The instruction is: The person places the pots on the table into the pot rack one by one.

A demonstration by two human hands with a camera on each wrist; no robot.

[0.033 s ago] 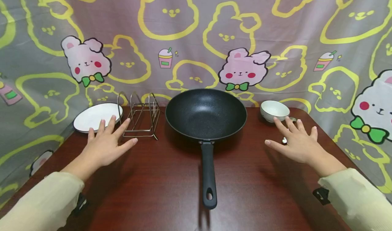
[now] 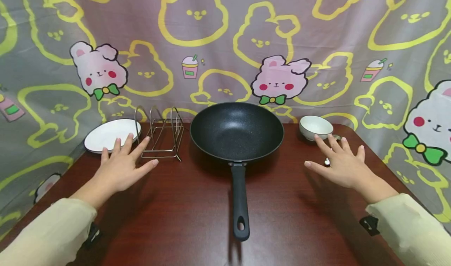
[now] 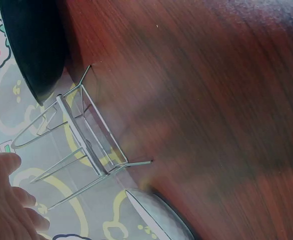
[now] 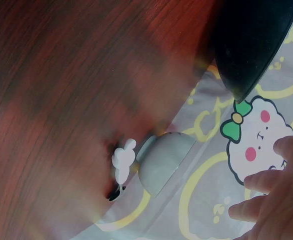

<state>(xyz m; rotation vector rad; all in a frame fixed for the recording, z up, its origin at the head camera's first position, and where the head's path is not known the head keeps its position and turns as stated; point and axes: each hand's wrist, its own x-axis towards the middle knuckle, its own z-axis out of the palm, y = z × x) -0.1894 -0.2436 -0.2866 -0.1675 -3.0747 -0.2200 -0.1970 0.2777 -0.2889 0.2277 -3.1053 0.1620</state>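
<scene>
Plate (image 2: pixel 102 137): white, far left of the surface (image 2: pixel 176 219), beside a metal rack (image 3: pixel 80 132). Left hand (image 2: pixel 121 168): fingers spread apart, holding nothing, in the air near plate and rack. Right hand (image 2: pixel 343 164): fingers likewise apart, nearest a white bowl (image 2: pixel 310 133) and a small white-ended utensil (image 4: pixel 122 162), type uncertain. Black pan (image 2: pixel 236 140): centre, between the hands. Handling, as judged: pinch the plate at its edge, clear of the rack; cup the bowl from its side, avoiding the utensil.
</scene>
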